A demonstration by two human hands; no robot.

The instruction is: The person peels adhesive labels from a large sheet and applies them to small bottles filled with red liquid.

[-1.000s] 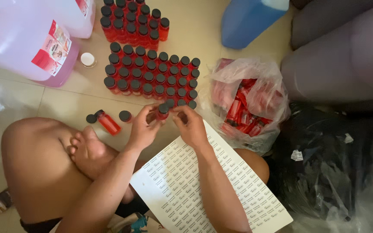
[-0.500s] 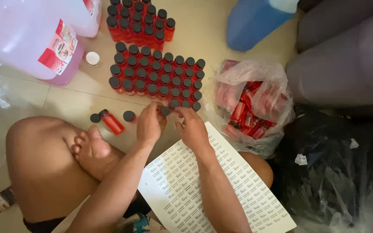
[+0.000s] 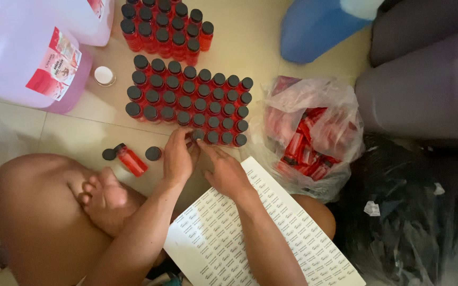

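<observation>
My left hand [image 3: 178, 156] pinches a small red bottle with a black cap [image 3: 197, 134] at the near edge of a block of several upright red bottles [image 3: 192, 95] on the tiled floor. My right hand [image 3: 226, 170] lies beside it, fingers stretched out to the foot of the same bottle. Under my right forearm a white sheet of small printed stickers [image 3: 271, 233] rests on my leg. Left of my left hand a red bottle lies on its side [image 3: 131, 160] between two loose black caps [image 3: 153, 153].
A second cluster of red bottles [image 3: 165, 26] stands farther back. A big pink jug [image 3: 22, 47] and a white cap [image 3: 103, 76] are at the left. A clear bag of red packets [image 3: 308, 143], a blue container [image 3: 319, 26] and black plastic bags [image 3: 414, 212] fill the right.
Both hands have moved forward from above the sticker sheet with the bottle, which now stands at the near edge of the block.
</observation>
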